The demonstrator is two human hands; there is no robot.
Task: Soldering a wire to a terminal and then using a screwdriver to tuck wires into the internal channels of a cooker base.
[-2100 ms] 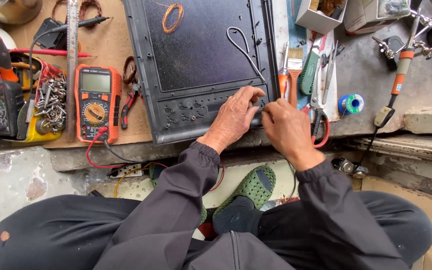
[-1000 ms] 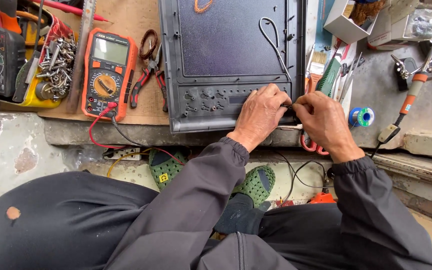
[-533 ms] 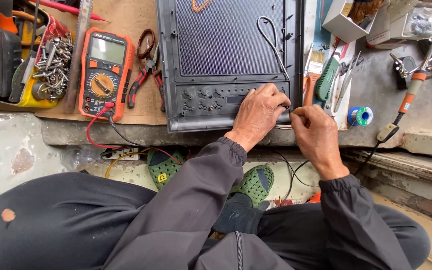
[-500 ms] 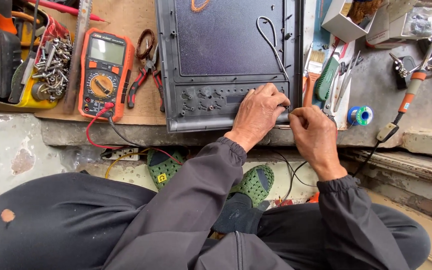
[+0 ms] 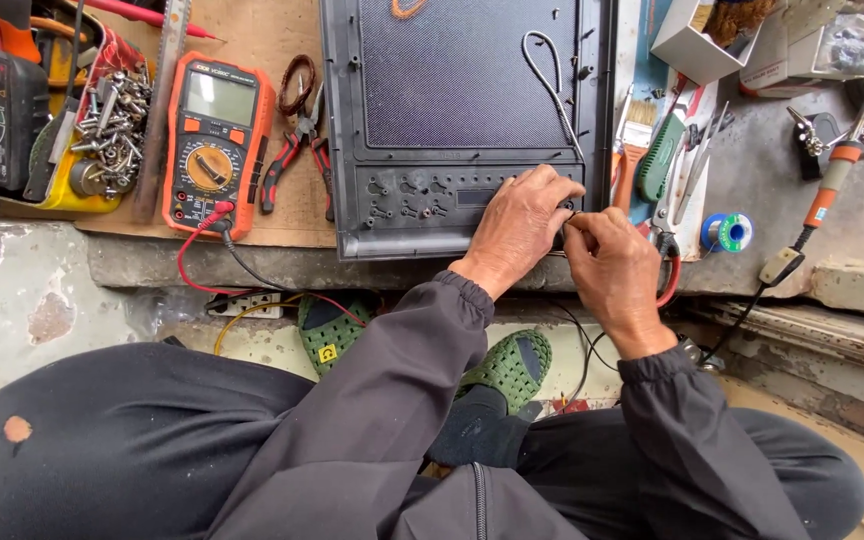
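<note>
A dark grey appliance panel (image 5: pixel 452 110) lies face down on the concrete ledge, with a grey cable (image 5: pixel 550 85) looped across its mesh part. My left hand (image 5: pixel 518 226) rests on the panel's near right corner, fingers curled over the edge. My right hand (image 5: pixel 614 270) meets it there, thumb and forefinger pinched on a thin dark wire (image 5: pixel 569 219) at that corner. What the fingers cover on the panel is hidden.
An orange multimeter (image 5: pixel 215 142) with red and black leads lies on cardboard to the left, beside red-handled pliers (image 5: pixel 295 160) and a yellow tray of screws (image 5: pixel 102 130). To the right lie a green-handled tool (image 5: pixel 660 156), a solder spool (image 5: pixel 728 232) and a soldering iron (image 5: pixel 820 195).
The view has shifted slightly. Both hands stay at the panel's near right corner; my right hand has closed in toward the left one, pinching the wire.
</note>
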